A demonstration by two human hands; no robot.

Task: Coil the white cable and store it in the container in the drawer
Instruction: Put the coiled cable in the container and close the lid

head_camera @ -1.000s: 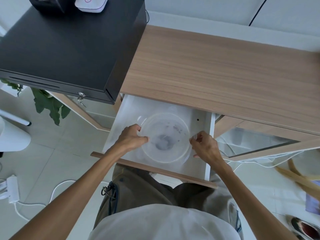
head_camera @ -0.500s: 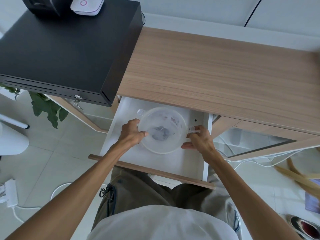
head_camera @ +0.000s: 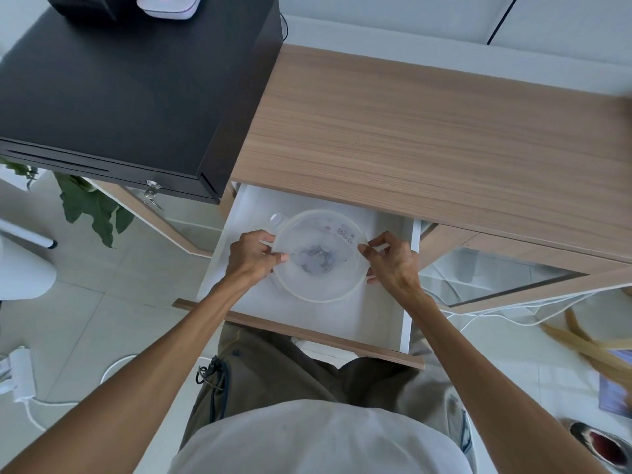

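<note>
Nearest the camera, a white shirt front (head_camera: 307, 439) and olive-brown trousers (head_camera: 273, 364) fill the lower frame, with two bare forearms reaching forward over them. Beyond the knees, a white-lined drawer with a wood-veneer front strip (head_camera: 307, 333) stands pulled out from under the desk.

Inside the drawer sits a round, translucent plastic container with a lid (head_camera: 319, 254), towards the back half of the drawer floor. A small tab projects from its far-left rim. Dark, blurred contents show through the lid; whether the white cable is among them cannot be told.

The left hand (head_camera: 251, 256) grips the container's left edge, fingers curled over the rim and thumb pressed on the lid. The right hand (head_camera: 393, 260) holds the right edge, thumb and forefinger pinched at the rim, remaining fingers curled below.

On the tiled floor to the left, a white power adapter with a white cord (head_camera: 20, 378) lies well apart from the drawer. Thin white wires (head_camera: 496, 316) trail on the floor to the right, under the desk.

Further off, the light wood-grain desktop (head_camera: 427, 131) is bare on its visible surface. On its left end rests a black metal cash-drawer box with a key in its lock (head_camera: 136, 90), carrying a white rounded device with a pink ring (head_camera: 167, 5) at the far edge.
</note>
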